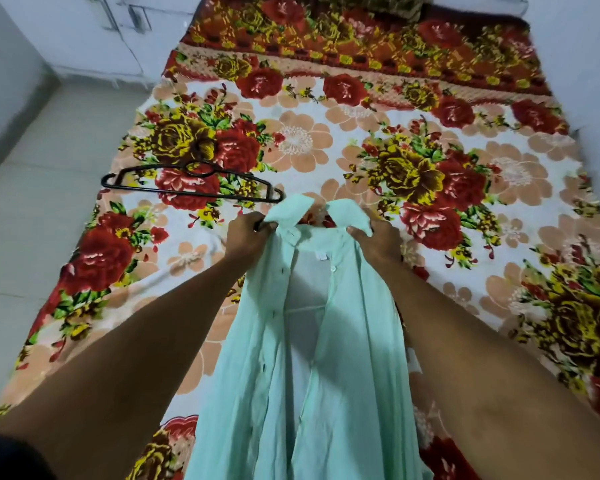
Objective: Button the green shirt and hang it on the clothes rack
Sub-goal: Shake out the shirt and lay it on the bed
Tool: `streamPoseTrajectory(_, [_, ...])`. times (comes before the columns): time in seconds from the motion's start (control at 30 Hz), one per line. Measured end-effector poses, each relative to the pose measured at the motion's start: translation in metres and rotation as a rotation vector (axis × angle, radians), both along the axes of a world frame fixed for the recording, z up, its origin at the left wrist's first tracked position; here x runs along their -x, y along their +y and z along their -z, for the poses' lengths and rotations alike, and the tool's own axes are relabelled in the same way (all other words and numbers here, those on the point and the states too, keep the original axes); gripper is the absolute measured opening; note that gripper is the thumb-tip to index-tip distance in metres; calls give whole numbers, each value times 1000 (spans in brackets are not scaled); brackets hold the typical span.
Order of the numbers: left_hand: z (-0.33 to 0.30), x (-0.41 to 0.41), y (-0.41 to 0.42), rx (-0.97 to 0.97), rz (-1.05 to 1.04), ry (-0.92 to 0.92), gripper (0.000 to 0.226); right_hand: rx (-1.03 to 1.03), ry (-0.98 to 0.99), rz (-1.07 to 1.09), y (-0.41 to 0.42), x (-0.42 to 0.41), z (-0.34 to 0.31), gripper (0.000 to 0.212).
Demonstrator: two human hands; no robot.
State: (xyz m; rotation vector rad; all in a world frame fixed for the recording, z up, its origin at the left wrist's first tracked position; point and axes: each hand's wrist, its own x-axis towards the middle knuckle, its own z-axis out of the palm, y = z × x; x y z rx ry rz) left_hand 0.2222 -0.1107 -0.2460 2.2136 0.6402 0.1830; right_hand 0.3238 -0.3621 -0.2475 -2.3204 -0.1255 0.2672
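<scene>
Your left hand (246,233) and right hand (378,240) have their fingers clamped on the shirt (305,341) at the collar. It hangs open, unbuttoned, over the bed (465,220), near the hanger (191,183)

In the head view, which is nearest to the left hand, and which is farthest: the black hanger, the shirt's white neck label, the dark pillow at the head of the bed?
From the left hand:
1. White neck label, just to its right, inside the green shirt.
2. Black hanger, on the bedspread, up and left.
3. Dark pillow, at the bed's far end.
</scene>
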Motion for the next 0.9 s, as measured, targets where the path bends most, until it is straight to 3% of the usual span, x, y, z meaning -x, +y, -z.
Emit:
streamPoseTrajectory(0.2, [47, -5, -10, -53, -151, 2, 26, 49, -45, 36, -7, -22, 42, 42])
streamPoseTrajectory(0.4, [43, -14, -11, -49, -144, -55, 22, 40, -24, 45, -9, -27, 36, 61])
streamPoseTrajectory(0.53, [42, -11, -14, -34, -140, -85, 24, 238, -37, -18, 0, -24, 24, 62])
streamPoseTrajectory(0.6, [39, -10, -15, -38, -147, -84, 25, 431, -109, 11, 10, -16, 10, 66])
streamPoseTrajectory(0.67, [34, -10, -16, -32, -144, -66, 32, 598, -303, -3, 26, 1, -3, 66])
streamPoseTrajectory(0.73, [29, -7, -15, -7, -131, -37, 37, 599, -525, -220, 48, 30, -7, 53])
streamPoseTrajectory(0.83, [25, -5, -5, 244, -160, -8, 32, 469, -530, -619, 68, 65, 9, 35])
streamPoseTrajectory(0.9, [20, 10, 5, 545, -148, 12, 36, 444, -408, -678, 68, 79, 20, 37])
